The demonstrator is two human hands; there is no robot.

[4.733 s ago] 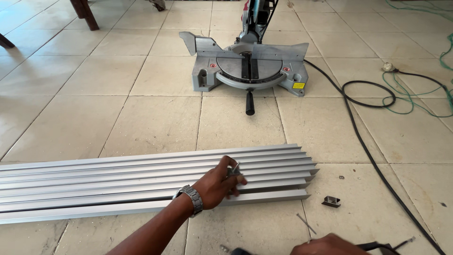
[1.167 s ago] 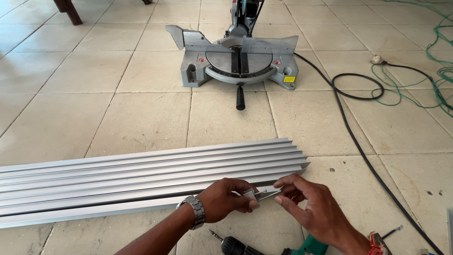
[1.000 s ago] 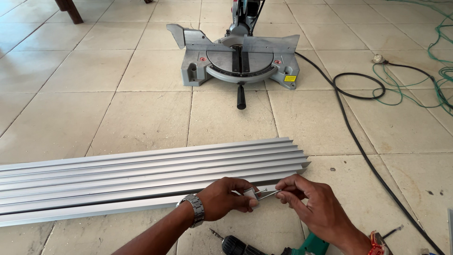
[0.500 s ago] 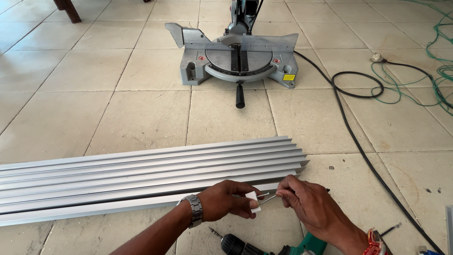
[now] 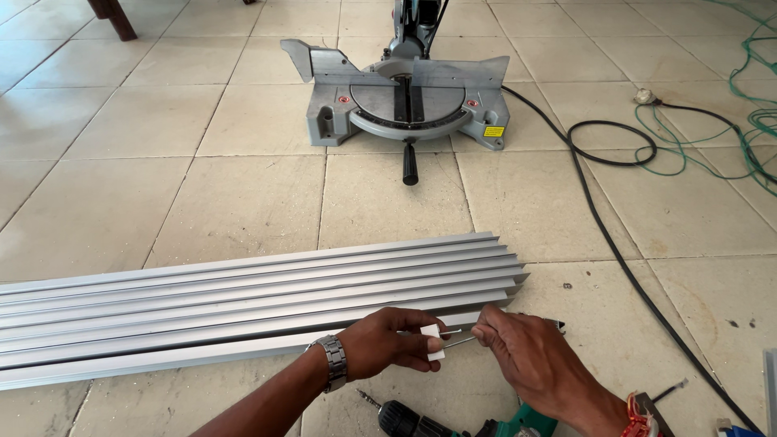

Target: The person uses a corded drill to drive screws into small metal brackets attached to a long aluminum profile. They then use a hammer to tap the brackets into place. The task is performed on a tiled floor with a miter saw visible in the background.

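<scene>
My left hand (image 5: 387, 341), with a metal watch on the wrist, pinches a small white plastic piece (image 5: 433, 340) just in front of the near edge of a stack of long grey aluminium profiles (image 5: 243, 299). My right hand (image 5: 526, 360) grips a thin metal rod (image 5: 458, 343) whose tip meets the white piece. Both hands hover low over the tiled floor, close together.
A grey mitre saw (image 5: 405, 89) stands on the floor ahead, its handle pointing toward me. A black cable (image 5: 615, 251) runs down the right side, with green cable (image 5: 753, 121) coiled at far right. A cordless drill (image 5: 421, 421) lies below my hands.
Earlier my left hand rested alone on the profiles. Both hands have since come together over the white piece and rod, and in the last second they shifted only slightly.
</scene>
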